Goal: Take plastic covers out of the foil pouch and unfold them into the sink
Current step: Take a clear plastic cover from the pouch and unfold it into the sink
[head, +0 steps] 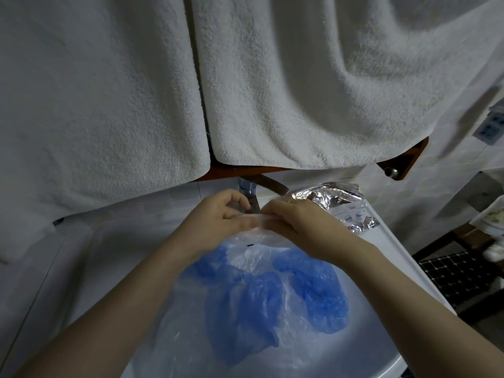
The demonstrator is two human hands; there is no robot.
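Observation:
Over the white sink, my left hand and my right hand meet just in front of the tap. Between them they pinch the top edge of a clear plastic cover, which hangs down from my fingers into the basin. Under it lie several crumpled blue plastic covers, partly veiled by more clear plastic. The silver foil pouch lies crumpled on the sink's rim at the back right, just beyond my right hand.
A metal tap stands at the back of the sink behind my fingers. Two white towels hang from a brown wooden rail above it. A dark grid floor mat lies to the right of the sink.

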